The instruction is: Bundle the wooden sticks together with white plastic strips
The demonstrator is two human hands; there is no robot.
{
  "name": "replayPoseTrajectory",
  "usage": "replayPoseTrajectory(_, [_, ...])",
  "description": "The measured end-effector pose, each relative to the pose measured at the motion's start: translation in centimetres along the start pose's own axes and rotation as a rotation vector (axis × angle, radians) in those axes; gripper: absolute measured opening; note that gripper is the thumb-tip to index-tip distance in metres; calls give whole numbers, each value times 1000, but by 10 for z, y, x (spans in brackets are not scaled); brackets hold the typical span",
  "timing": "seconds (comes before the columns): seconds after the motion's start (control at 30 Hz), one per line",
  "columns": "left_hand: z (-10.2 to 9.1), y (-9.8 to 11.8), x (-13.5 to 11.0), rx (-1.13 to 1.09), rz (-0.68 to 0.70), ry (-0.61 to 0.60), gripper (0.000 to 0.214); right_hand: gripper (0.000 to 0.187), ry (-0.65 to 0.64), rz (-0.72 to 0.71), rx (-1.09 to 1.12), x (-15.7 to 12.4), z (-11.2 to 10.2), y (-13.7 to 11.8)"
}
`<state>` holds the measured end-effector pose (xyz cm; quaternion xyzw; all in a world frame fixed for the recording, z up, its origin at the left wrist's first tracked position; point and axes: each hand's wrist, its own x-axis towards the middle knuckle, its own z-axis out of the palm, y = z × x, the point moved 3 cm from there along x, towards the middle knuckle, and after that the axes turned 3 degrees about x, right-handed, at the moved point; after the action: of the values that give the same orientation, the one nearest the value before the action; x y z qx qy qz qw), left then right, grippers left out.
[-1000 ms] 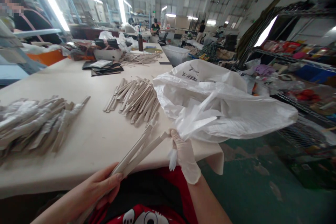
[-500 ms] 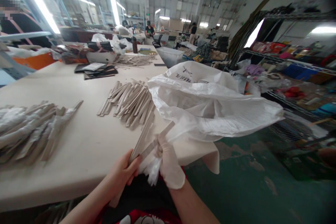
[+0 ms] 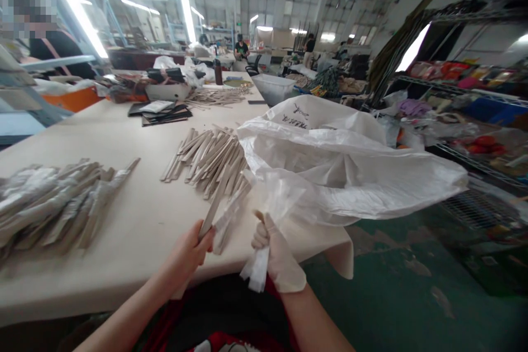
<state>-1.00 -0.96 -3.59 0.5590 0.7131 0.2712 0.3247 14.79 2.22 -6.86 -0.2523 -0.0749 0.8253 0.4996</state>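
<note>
My bare left hand point(image 3: 193, 247) is closed around a pair of long beige sticks point(image 3: 223, 209) that point up and away over the table edge. My right hand point(image 3: 277, 256), in a thin white glove, is closed on a clear plastic sleeve point(image 3: 258, 264) that hangs below its fist. The sleeve's upper part lies against the sticks. Just beyond lies a loose pile of bare sticks point(image 3: 208, 157). A heap of sticks wrapped in plastic point(image 3: 53, 203) lies at the left.
A large white plastic sack point(image 3: 342, 165) bulges over the table's right edge. The cream table point(image 3: 136, 220) runs far back, with black folders point(image 3: 163, 111), boxes and bottles. Wire shelves point(image 3: 474, 121) stand at right. A person sits at far left; others work in the distance.
My left hand slid up the sticks toward the right hand, then the two hands drew slightly apart. The plastic sleeve now hangs below my right fist.
</note>
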Motion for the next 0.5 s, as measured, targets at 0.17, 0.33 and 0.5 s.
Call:
replayPoseTrajectory(0.17, [-17, 0, 36, 274, 38, 160, 23, 29, -11, 122, 80, -1, -4, -23])
replayPoseTrajectory(0.33, [-23, 7, 34, 256, 73, 186, 16, 23, 42, 69, 1, -5, -12, -17])
replayPoseTrajectory(0.5, [8, 31, 23, -122, 97, -82, 24, 22, 29, 137, -60, -8, -1, 3])
